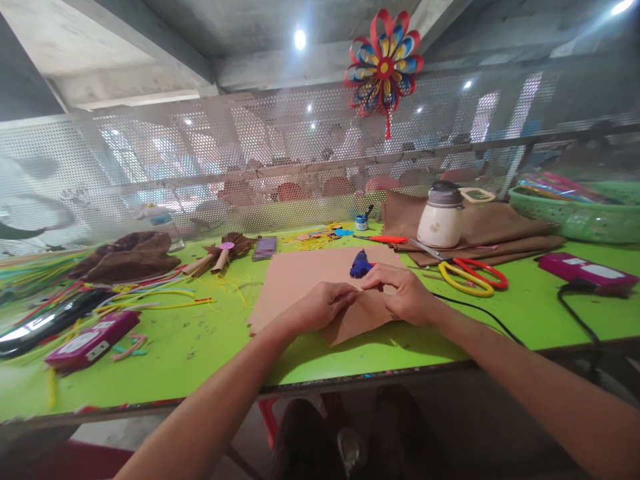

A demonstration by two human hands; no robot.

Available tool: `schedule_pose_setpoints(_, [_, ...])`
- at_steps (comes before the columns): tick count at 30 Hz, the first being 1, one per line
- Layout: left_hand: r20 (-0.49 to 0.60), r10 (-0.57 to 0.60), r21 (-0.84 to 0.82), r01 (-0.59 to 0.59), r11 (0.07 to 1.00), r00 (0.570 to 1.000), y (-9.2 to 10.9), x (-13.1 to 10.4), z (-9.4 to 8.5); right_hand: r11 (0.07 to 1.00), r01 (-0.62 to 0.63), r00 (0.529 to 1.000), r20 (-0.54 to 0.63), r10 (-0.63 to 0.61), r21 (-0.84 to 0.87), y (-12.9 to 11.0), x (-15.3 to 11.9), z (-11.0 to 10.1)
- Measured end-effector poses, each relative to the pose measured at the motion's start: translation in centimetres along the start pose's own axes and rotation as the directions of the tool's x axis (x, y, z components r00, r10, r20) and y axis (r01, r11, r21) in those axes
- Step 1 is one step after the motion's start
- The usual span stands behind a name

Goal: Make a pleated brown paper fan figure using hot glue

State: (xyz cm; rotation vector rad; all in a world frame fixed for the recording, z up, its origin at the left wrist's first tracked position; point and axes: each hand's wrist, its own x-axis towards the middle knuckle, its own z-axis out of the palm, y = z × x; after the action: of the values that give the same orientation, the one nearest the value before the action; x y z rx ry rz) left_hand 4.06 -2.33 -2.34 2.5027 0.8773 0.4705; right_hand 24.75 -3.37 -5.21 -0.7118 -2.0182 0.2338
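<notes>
Brown paper sheets lie on the green table in front of me. At their near edge my left hand is closed, its fingertips pinching the top sheet. My right hand pinches the same paper close beside the left, thumb and forefinger together near a raised fold. Just behind my right fingers sits a small dark blue object on the paper; its exact form is unclear. The near corner of the paper is lifted and casts a shadow.
Scissors with yellow and red handles, a white bottle and folded brown sheets are at right. A green basket stands farther right. Purple boxes and coloured strips lie left. Perforated mesh rises behind.
</notes>
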Motion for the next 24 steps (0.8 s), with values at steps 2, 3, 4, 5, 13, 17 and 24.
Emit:
schedule_pose_setpoints(2, [0.013,-0.012,-0.004,0.012,1.0,1.0,0.0,0.0,0.0,0.999,-0.002,1.0,-0.006,0.002,0.035,-0.1,0.0,-0.1])
schedule_pose_setpoints(3, [0.018,-0.015,-0.01,0.015,1.0,1.0,0.1,0.0,-0.1,0.999,-0.001,1.0,-0.015,0.002,0.048,-0.2,0.0,-0.1])
schedule_pose_setpoints(4, [0.021,-0.015,-0.018,0.015,1.0,1.0,0.2,0.0,-0.1,0.998,-0.001,1.0,-0.026,0.002,0.058,-0.2,0.0,-0.2])
schedule_pose_setpoints(5, [0.023,-0.011,-0.028,0.012,1.0,1.0,0.3,0.0,-0.2,0.998,-0.001,0.999,-0.034,0.003,0.066,-0.3,0.0,-0.2])
schedule_pose_setpoints(13, [0.038,0.02,-0.09,-0.017,0.996,0.999,1.1,-0.1,-0.4,0.998,0.032,0.999,-0.039,-0.03,0.056,-0.2,0.0,-0.3])
schedule_pose_setpoints(17, [-0.004,0.006,-0.087,-0.006,0.996,1.0,0.6,-0.1,-0.1,0.998,0.043,0.998,-0.048,-0.041,0.047,-0.1,-0.1,-0.2])
schedule_pose_setpoints(24, [0.008,0.012,-0.081,-0.012,0.997,1.0,0.5,0.0,-0.2,0.998,0.034,0.999,-0.03,-0.032,0.05,-0.2,-0.1,-0.1])
